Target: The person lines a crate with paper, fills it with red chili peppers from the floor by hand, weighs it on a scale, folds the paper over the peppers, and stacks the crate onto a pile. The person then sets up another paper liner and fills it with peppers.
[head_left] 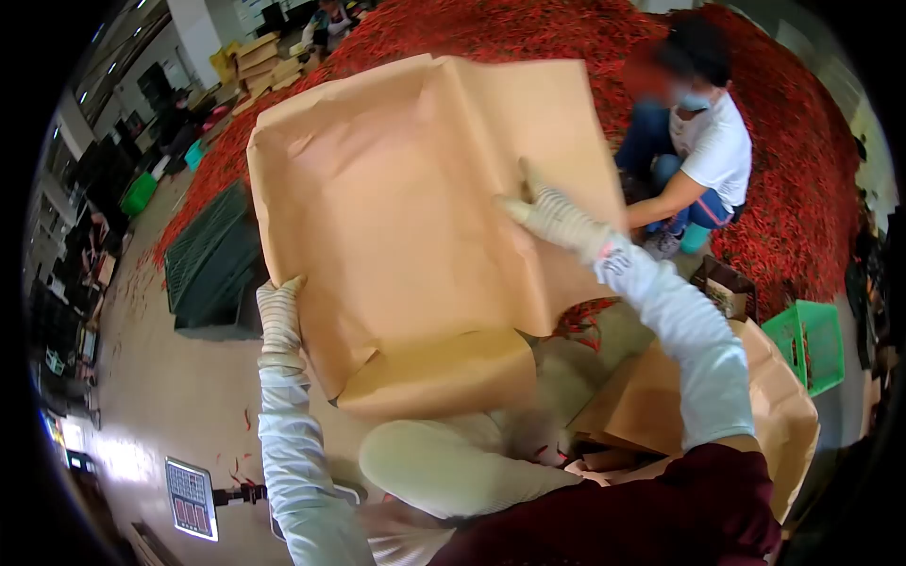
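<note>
A shallow cardboard box (377,226), which looks lined with brown paper, is held up tilted in front of me with its inside facing me. My left hand (280,316), in a striped pale glove, grips its lower left edge, thumb on the inner side. Along the right side, a wide brown paper flap (543,108) spreads outward. My right hand (562,219), gloved too, lies against that flap with thumb and forefinger apart. Another brown paper-lined box (769,406) stands at my right side, partly hidden by my arm.
A huge heap of red chillies (500,28) fills the back. A masked person (713,141) crouches at the right. Nearby are a green crate (816,344), dark green crates (212,255), a scale display (192,498) and stacked cartons (257,61).
</note>
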`<state>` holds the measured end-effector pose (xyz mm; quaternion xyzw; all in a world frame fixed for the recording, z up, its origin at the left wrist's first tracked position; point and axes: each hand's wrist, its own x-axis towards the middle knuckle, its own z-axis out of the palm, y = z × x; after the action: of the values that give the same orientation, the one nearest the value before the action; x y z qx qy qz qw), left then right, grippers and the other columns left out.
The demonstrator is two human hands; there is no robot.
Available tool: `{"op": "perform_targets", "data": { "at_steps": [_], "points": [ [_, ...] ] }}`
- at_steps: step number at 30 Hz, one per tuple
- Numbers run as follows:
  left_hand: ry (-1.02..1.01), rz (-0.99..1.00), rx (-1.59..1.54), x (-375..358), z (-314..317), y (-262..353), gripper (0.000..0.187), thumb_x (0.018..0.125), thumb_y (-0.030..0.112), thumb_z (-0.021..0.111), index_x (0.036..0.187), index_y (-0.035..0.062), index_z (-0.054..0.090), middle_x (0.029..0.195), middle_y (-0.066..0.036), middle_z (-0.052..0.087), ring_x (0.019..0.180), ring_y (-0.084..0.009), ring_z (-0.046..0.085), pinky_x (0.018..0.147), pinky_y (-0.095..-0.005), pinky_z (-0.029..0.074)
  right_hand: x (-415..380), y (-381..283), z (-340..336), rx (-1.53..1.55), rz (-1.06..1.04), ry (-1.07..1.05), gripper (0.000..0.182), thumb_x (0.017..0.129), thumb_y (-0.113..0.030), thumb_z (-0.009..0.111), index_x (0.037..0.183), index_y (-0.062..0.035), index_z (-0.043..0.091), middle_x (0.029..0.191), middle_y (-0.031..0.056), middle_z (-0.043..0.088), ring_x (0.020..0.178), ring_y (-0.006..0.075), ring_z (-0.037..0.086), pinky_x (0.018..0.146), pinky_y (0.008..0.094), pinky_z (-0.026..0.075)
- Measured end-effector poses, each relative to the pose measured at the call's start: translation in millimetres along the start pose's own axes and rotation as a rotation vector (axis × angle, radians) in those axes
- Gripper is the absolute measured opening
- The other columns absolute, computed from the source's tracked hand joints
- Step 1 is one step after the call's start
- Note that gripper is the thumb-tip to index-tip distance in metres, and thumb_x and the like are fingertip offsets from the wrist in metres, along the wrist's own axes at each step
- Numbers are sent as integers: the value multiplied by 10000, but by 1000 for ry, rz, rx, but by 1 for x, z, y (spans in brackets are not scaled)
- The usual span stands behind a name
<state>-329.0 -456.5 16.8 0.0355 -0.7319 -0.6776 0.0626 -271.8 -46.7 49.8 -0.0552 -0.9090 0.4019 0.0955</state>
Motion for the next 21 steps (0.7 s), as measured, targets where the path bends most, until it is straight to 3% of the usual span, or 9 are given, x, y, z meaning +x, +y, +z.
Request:
{"op": "perform_targets", "data": {
  "at_steps": [2, 9, 10, 11, 13, 14, 16, 19, 21],
  "points": [
    [85, -23, -2, -5, -27, -4, 206, 791, 64, 682, 969, -40, 667, 813, -74, 670, 645, -147, 590, 610, -285, 491, 15, -10, 50, 883, 20, -365, 723, 850, -309, 673, 1437, -17, 368, 1346, 151, 516, 1214, 234, 513, 1009, 367, 435],
    [428, -31, 263, -34, -173, -3, 236, 793, 130, 696, 959, -12, 605, 810, -81, 623, 688, -156, 549, 636, -322, 478, 53, -67, 228, 954, -24, -639, 486, 777, -88, 590, 1255, -22, 529, 1099, 137, 616, 1014, 239, 586, 873, 386, 491],
    [315, 6, 259, -51, -180, 21, 242, 811, 120, 669, 991, -34, 625, 835, -79, 639, 704, -157, 564, 642, -325, 484, 60, -65, 265, 940, -48, -723, 452, 770, -73, 577, 1217, -16, 542, 1061, 140, 616, 985, 245, 590, 841, 398, 502],
    [306, -27, 296, -65, -191, 34, 242, 826, 99, 633, 1016, -50, 637, 859, -79, 655, 735, -161, 591, 666, -312, 493, 46, -84, 275, 829, -12, -658, 423, 785, -220, 620, 1157, -19, 620, 942, 67, 666, 841, 188, 615, 778, 345, 504],
    [260, -30, 415, -88, -228, 40, 318, 847, 94, 587, 1131, -48, 599, 944, -96, 658, 829, -172, 617, 751, -294, 504, 34, -91, 330, 667, 12, -742, 500, 785, -264, 626, 1233, -53, 560, 1071, 111, 609, 955, 227, 556, 780, 402, 481],
    [242, -116, 345, -104, -232, 45, 436, 817, 82, 578, 1234, -38, 544, 1036, -113, 641, 896, -191, 613, 809, -306, 506, 23, -85, 364, 615, 78, -882, 678, 809, -358, 653, 1391, -81, 443, 1305, 146, 531, 1176, 271, 486, 912, 397, 447],
    [303, -108, 383, -129, -231, 45, 501, 782, 59, 561, 1274, -29, 520, 1071, -116, 629, 927, -207, 604, 837, -312, 501, -17, -111, 342, 616, 228, -1094, 900, 856, -526, 619, 1536, -137, 176, 1546, 134, 300, 1417, 285, 279, 1097, 384, 310],
    [515, -196, 321, -149, -213, 20, 708, 669, -5, 511, 1374, -8, 449, 1158, -118, 594, 996, -246, 576, 893, -323, 485, -57, -69, 433, 574, 234, -1280, 850, 861, -490, 619, 1518, -128, 220, 1512, 140, 347, 1387, 291, 325, 1083, 399, 328],
    [509, -299, 396, -145, -201, 1, 807, 624, -60, 482, 1425, -9, 391, 1145, -114, 583, 964, -235, 560, 886, -299, 477, -85, -39, 493, 516, 254, -1347, 816, 865, -465, 620, 1506, -122, 249, 1490, 144, 378, 1368, 295, 355, 1073, 409, 340]
  ]
}}
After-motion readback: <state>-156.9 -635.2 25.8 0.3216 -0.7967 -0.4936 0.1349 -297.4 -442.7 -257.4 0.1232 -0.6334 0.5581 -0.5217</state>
